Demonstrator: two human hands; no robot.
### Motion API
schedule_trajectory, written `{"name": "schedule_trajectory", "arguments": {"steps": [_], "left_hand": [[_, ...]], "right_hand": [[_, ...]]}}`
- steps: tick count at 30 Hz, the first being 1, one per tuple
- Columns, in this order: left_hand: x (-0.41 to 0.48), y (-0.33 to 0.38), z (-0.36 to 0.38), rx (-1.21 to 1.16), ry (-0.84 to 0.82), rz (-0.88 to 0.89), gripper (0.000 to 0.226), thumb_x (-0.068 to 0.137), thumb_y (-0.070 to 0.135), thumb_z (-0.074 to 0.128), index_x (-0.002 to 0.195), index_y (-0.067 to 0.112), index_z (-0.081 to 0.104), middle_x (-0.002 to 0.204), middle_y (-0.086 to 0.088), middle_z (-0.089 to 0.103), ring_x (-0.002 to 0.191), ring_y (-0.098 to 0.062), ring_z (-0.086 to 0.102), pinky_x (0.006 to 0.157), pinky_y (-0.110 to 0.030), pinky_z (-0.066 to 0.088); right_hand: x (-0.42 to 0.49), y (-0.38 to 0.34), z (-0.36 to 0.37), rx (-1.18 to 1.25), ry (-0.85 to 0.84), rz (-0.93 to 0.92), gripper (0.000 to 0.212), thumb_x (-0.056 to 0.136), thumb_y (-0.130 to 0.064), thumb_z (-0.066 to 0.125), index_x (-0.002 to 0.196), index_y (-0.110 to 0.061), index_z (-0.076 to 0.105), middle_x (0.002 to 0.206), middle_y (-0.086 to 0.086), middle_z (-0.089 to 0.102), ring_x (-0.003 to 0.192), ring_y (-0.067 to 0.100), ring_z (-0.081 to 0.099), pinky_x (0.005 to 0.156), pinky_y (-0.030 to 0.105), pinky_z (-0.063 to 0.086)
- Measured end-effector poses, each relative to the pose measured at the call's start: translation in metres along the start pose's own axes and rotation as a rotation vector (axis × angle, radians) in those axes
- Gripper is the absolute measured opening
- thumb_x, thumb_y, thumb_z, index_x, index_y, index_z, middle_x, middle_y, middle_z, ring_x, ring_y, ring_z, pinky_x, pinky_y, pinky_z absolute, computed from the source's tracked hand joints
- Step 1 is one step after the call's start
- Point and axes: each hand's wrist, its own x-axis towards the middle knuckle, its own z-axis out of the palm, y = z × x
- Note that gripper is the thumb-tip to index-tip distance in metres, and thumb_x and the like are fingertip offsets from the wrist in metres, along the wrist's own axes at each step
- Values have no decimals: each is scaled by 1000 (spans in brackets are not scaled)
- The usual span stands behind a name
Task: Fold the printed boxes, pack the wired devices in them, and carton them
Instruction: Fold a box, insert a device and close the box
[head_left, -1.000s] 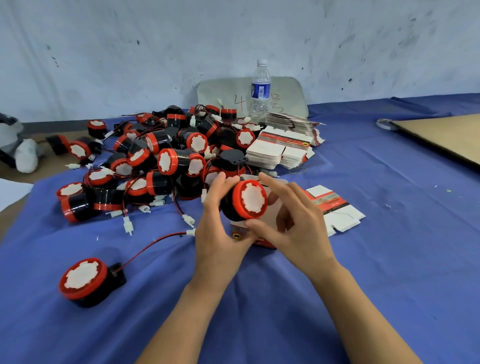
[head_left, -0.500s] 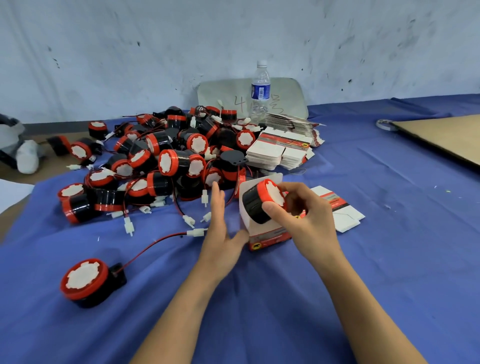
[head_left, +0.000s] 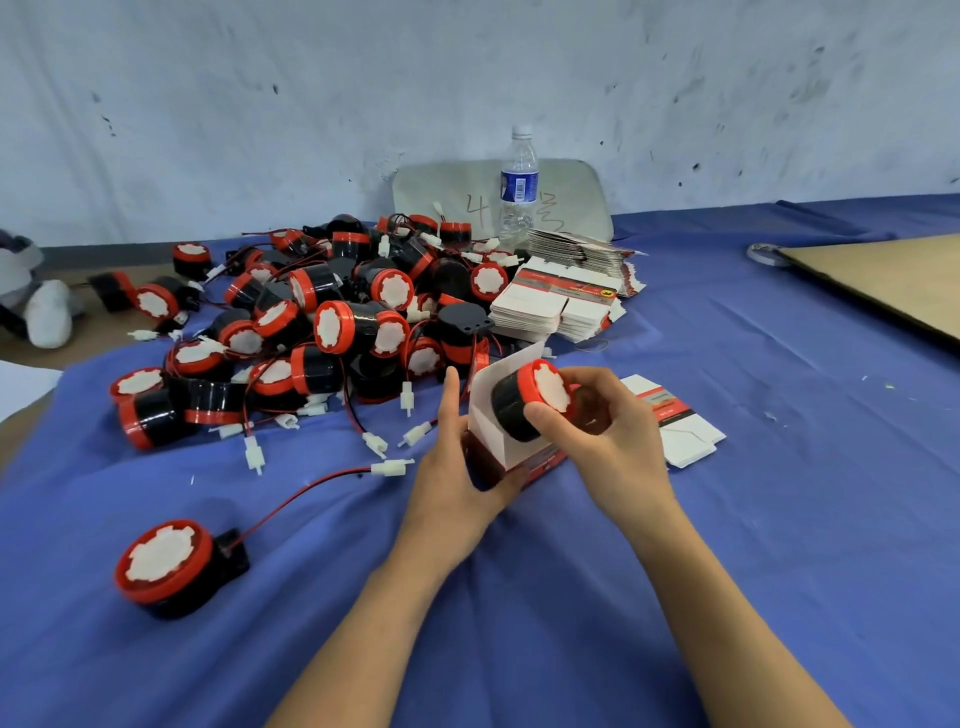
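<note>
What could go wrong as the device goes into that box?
1. The wired device meets the mouth of the printed box tilted, so its red rim could catch the white flap and crease it.
2. The left hand holds the box at one side only. A push from the right hand could slide it on the blue cloth.
3. The device's wire is hidden and may get trapped outside.

My right hand (head_left: 610, 441) wraps the wired device (head_left: 540, 392), hiding its far side and its wire. My left hand (head_left: 454, 478) loses most fingers behind the printed box (head_left: 488, 415), whose lettering is too small to read. The cardboard sheet (head_left: 893, 280) runs off the right edge.
</note>
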Motion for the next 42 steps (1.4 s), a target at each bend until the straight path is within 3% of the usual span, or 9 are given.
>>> {"name": "schedule_trajectory", "arguments": {"steps": [9,12,15,22,25,32,36,38,42], "left_hand": [[-3,0,2,33,1,36,116,72,35,83,133,70,-10,114,33,60,108,10,56,82,-6,44],[-4,3,2,78,-2,74,113,75,35,81,134,72,-8,131,21,56,112,8,54,85,-7,44],[-6,6,3,168,-24,171,99,81,28,77,134,74,6,132,35,40,117,26,36,87,5,31],[-9,14,2,346,82,212,38,91,11,63,121,34,58,158,3,19,117,-4,52,89,-17,48],[-8,14,0,412,147,177,44,93,-2,54,123,27,63,161,-1,13,132,-23,46,91,-36,53],[-12,24,5,527,105,133,42,90,1,58,125,22,63,160,12,-10,147,-24,21,96,-37,46],[-20,33,7,809,236,172,40,79,9,72,118,18,67,160,9,19,126,-32,38,87,-47,43],[-23,34,11,845,168,154,51,85,18,67,134,19,55,158,13,25,111,-26,40,85,-38,41],[-21,24,13,839,-14,16,67,96,33,46,154,31,12,159,21,4,114,-20,40,83,-30,43]], "right_hand": [[-3,7,4,-598,-131,-71,44,74,-53,67,111,-29,66,105,-16,59,92,7,57,76,29,49],[-3,7,3,-610,-147,-83,29,85,-45,61,106,-29,72,108,-16,59,90,9,58,75,32,50],[-3,8,3,-665,-173,-73,21,91,-31,58,105,-26,73,109,-12,57,88,15,60,73,36,51],[-7,5,9,-726,-253,-126,38,97,-21,46,133,-27,53,128,-8,58,107,21,59,82,39,51],[-7,4,13,-669,-266,-81,40,100,-19,44,139,-23,38,110,5,67,97,30,62,75,39,49],[-6,7,16,-876,-271,-147,34,101,-17,42,132,-24,52,118,-1,66,102,25,61,77,31,42],[-11,8,18,-938,-290,-175,42,93,-15,51,132,-31,47,121,-8,61,103,21,61,73,30,45],[-11,8,19,-925,-291,-178,38,91,-19,54,127,-30,49,119,-8,59,101,21,61,72,32,47],[-10,9,17,-833,-320,-195,50,86,-11,55,133,-27,47,125,-6,58,103,24,61,72,32,46]]}}
